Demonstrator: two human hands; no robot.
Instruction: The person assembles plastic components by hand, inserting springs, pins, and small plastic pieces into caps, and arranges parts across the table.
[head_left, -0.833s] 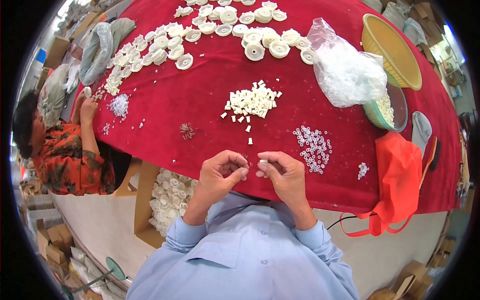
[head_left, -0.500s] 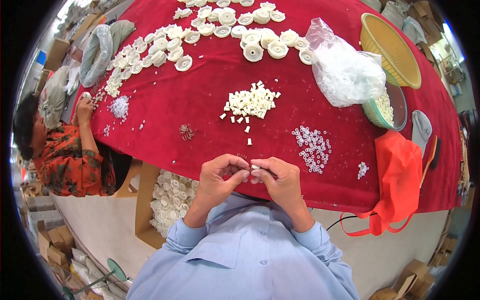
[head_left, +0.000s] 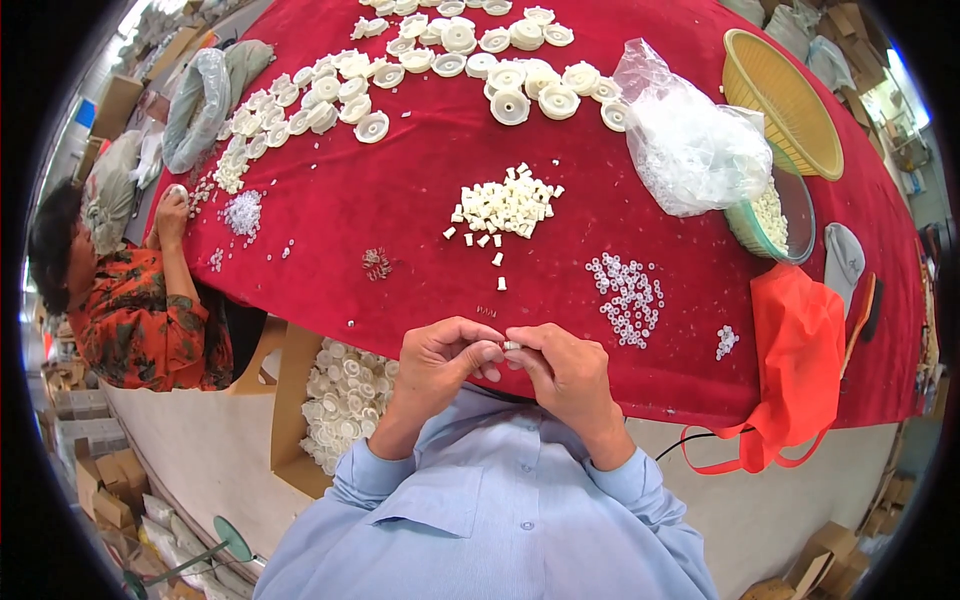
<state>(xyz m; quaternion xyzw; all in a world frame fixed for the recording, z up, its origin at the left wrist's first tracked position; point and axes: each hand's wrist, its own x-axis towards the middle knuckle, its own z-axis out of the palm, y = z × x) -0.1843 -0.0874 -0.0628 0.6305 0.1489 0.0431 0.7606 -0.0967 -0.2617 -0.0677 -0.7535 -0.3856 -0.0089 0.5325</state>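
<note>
A: What lies on the red table (head_left: 400, 220)?

B: Toward its far edge from the hands, a white block pile (head_left: 507, 205).

A: And the hands?

B: At the table's near edge, left hand (head_left: 440, 362) and right hand (head_left: 562, 370) meet, fingertips pinching one small white piece (head_left: 511, 346).

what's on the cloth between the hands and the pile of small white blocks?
Head view: between the hands' small white part and the pile of white blocks lie a few stray blocks and a tiny spring on red cloth.

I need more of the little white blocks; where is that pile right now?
In the head view, the pile of white blocks lies mid-table on the red cloth, beyond both hands, left of the clear plastic bag.
</note>
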